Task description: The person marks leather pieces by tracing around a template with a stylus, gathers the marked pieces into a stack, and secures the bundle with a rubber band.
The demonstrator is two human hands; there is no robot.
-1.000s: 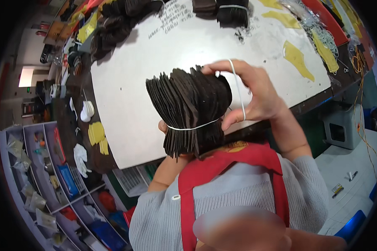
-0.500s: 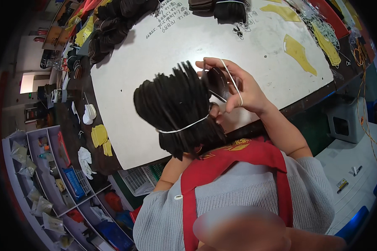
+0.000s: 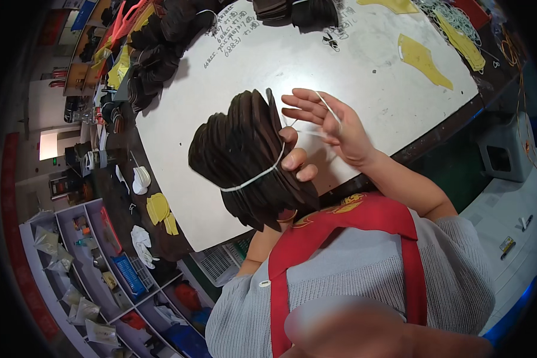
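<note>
A thick bundle of dark brown, flat cut pieces (image 3: pixel 235 140) stands tilted over the near part of the table, a white elastic band (image 3: pixel 247 182) round its lower half. My left hand (image 3: pixel 295 160) grips it from beneath, fingertips curled around its right side and the palm hidden behind the pieces. Just right of the bundle is my right hand (image 3: pixel 347 132), its fingers stretched toward the pieces. A thin white cord (image 3: pixel 329 109) loops over the back of this hand and runs taut from near its thumb to the bundle's right edge.
On the white tabletop (image 3: pixel 340 71), more dark bundles (image 3: pixel 152 65) lie at the far left and a dark stack (image 3: pixel 313 15) at the far edge. Yellow cut pieces (image 3: pixel 423 59) and tangled white cords (image 3: pixel 453 24) are at right. A compartmented shelf (image 3: pixel 101 268) stands lower left.
A dark piece that stood apart at the bundle's right now lies against it. My right hand's fingers have straightened, and more of my left fingers show. The whole view has shifted slightly.
</note>
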